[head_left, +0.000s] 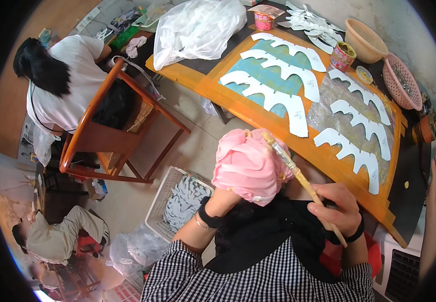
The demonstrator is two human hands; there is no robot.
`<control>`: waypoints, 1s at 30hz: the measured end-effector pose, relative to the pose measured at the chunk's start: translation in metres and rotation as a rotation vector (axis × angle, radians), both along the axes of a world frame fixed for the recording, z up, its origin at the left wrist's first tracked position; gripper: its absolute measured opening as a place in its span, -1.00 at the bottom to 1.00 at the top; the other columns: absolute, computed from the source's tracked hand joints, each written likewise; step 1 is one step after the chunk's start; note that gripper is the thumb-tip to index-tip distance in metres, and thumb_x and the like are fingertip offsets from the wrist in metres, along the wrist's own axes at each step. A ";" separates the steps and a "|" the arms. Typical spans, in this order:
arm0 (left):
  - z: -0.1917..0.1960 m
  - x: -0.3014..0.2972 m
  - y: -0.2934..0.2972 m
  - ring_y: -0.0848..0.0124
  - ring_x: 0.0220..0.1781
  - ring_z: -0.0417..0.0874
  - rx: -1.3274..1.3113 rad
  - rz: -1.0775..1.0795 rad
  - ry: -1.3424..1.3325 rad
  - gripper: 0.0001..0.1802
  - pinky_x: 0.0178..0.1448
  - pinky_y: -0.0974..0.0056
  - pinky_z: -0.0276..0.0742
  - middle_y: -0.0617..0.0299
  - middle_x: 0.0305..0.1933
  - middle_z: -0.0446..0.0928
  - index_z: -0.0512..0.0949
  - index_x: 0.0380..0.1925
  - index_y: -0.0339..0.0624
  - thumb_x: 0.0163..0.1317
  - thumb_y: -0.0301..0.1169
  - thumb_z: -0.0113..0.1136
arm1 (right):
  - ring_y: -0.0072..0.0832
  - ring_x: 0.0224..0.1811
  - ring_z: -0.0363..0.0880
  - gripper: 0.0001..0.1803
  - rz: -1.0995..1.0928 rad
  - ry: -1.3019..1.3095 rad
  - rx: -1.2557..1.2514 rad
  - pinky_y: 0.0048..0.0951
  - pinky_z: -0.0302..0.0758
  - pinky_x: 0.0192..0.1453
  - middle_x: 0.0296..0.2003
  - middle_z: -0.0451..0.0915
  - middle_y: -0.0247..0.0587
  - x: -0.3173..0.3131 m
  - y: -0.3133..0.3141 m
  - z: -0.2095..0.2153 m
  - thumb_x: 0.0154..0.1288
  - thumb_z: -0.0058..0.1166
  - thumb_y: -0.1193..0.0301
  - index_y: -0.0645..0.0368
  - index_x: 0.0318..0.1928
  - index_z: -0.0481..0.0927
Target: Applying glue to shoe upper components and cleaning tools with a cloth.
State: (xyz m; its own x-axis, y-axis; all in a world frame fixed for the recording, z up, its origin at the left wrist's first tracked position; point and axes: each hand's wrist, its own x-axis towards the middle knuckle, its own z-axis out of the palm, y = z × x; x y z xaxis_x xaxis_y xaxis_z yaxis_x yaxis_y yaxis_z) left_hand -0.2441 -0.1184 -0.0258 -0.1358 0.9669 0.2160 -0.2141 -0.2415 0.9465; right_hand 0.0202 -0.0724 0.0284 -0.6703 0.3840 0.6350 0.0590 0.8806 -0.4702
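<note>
My left hand [250, 168] is wrapped inside a pink cloth bundle [243, 156], held up in front of me. A wooden-handled brush [298, 173] is pinched in my right hand [338, 209], its bristle end resting against the top of the pink cloth. Both hands hover over my dark apron, just short of the orange table [213, 85]. On the table lie several white wavy-edged cut-out pieces [273, 98], some on a teal sheet, others on clear plastic.
A clear plastic bag [198, 27], a small tin [342, 55], a beige bowl [365, 39] and a pink basket [401, 80] stand at the table's far side. A white crate [178, 201] of cut-outs sits on the floor. People sit at left; another person's arm [431, 211] rises at right.
</note>
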 end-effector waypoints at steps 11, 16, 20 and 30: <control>0.010 0.004 0.007 0.30 0.12 0.53 0.134 0.161 0.455 -0.59 0.22 0.23 0.45 0.18 0.04 0.52 0.46 0.08 -0.18 0.30 -0.26 0.21 | -0.18 -0.12 0.68 -0.77 0.023 -0.020 -0.026 -0.36 0.62 -0.13 -0.05 0.61 0.05 -0.001 0.007 0.005 0.05 0.30 0.52 0.13 -0.21 0.71; 0.011 -0.027 -0.003 0.25 0.23 0.48 0.154 0.088 -0.640 -0.55 0.23 0.07 0.53 0.13 0.22 0.40 0.28 0.26 -0.22 0.48 -0.24 -0.06 | -0.28 -0.26 0.66 -0.83 -0.023 0.443 -0.473 -0.38 0.61 -0.18 -0.11 0.63 0.16 0.004 0.002 -0.007 0.25 0.18 0.43 0.24 -0.20 0.59; -0.004 -0.012 -0.003 0.29 0.21 0.48 -0.071 0.087 0.131 -0.56 0.23 0.14 0.50 0.17 0.21 0.43 0.30 0.27 -0.15 0.48 -0.24 -0.07 | -0.29 -0.29 0.64 -0.66 -0.035 0.634 -0.800 -0.33 0.60 -0.13 -0.18 0.63 0.25 -0.004 -0.001 -0.016 0.44 0.02 0.23 0.27 -0.02 0.41; -0.019 0.043 0.016 0.33 0.01 0.52 -0.031 -0.628 -0.274 -0.60 0.01 0.25 0.49 0.15 -0.04 0.46 0.35 0.10 -0.13 0.43 -0.12 0.00 | -0.32 -0.47 0.59 -0.81 0.104 0.734 -1.205 -0.43 0.55 -0.40 -0.38 0.61 0.18 -0.047 -0.019 -0.019 0.50 -0.13 0.33 0.20 -0.07 0.36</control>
